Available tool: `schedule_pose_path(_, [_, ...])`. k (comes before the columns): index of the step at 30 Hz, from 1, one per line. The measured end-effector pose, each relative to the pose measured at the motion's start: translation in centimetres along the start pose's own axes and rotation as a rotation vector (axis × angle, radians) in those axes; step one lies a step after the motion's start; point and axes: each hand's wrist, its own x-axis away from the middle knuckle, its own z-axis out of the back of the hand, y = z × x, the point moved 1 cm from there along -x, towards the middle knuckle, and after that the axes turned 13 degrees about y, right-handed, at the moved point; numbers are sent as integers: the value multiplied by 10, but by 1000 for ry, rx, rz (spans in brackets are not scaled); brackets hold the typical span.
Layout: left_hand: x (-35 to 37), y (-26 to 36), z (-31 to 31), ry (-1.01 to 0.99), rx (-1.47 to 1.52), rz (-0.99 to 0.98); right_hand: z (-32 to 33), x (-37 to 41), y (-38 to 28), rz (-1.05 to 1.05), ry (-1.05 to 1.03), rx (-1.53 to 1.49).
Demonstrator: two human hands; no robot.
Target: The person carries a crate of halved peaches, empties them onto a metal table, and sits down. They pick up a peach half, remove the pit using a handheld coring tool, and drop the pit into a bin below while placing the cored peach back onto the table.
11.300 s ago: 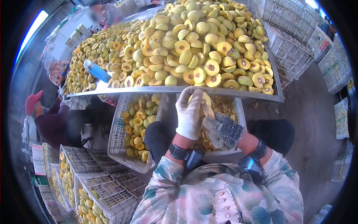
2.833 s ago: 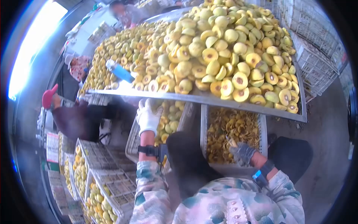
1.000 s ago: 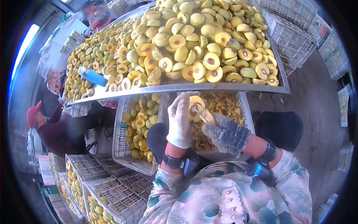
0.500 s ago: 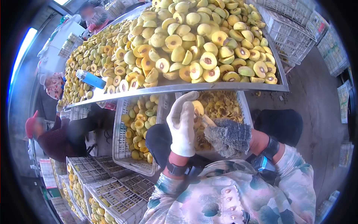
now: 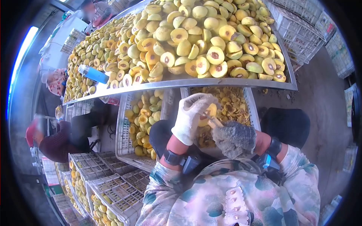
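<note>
My left hand [image 5: 192,115], in a white glove, is closed around a yellow peach half [image 5: 209,112] held cut side towards my right. In a worn grey knit glove, my right hand [image 5: 235,138] grips a small tool with a light wooden-looking handle [image 5: 215,122]. The tool's front end meets the peach half; its tip is hidden. Both hands are over a crate of peach scraps [image 5: 235,103], just below the front edge of the metal table [image 5: 181,87]. Heaped on that table are many green-yellow peach halves [image 5: 215,55], several with brown pits showing.
To the left stands a white crate [image 5: 122,130] of peach halves. Stacked crates [image 5: 117,194] fill the lower left, with more crates [image 5: 299,37] at the upper right. A blue bottle [image 5: 93,74] lies on the heap. Other people [image 5: 56,141] sit along the table's left side.
The left fingers, upright before, have curled over the peach half. Both hands have come closer together, and the tool has moved slightly right. The whole view has shifted a little.
</note>
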Motion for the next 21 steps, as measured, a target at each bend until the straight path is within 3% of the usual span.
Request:
schedule_pose_path(1, [4, 4, -2, 27, 8, -7, 17, -11, -3, 109, -172, 235])
schedule_pose_path(2, [4, 6, 1, 38, 8, -10, 24, -18, -2, 101, -174, 242])
schedule_pose_path(4, [5, 9, 6, -218, 116, 91, 30, -27, 0, -40, -432, 197])
schedule_pose_path(5, [4, 4, 3, -174, 162, 67, 25, -24, 0, 54, -420, 257])
schedule_pose_path(6, [3, 0, -2, -80, 75, -155, 25, -29, 1, 45, -422, 254])
schedule_pose_path(8, [10, 0, -6, 17, 297, 17, 24, -37, -1, -25, -490, 103])
schedule_pose_path(12, [8, -4, -4, 17, 283, 35, 29, -37, -3, 9, -477, 204])
schedule_pose_path(14, [3, -1, -1, -151, 108, -118, 30, -28, -2, 37, -380, 274])
schedule_pose_path(15, [0, 5, 4, -302, -17, -82, 30, -25, 0, 71, -281, 343])
schedule_pose_path(16, [3, 3, 3, -297, -14, -76, 31, -26, 2, 64, -277, 341])
schedule_pose_path(18, [2, 3, 0, -171, 247, -18, 22, -34, 1, 94, -482, 270])
schedule_pose_path(20, [6, -11, -8, 31, 477, -24, 24, -50, 5, 42, -547, 171])
schedule_pose_path(21, [6, -18, -7, 71, 328, -193, 27, -55, 6, -12, -599, 60])
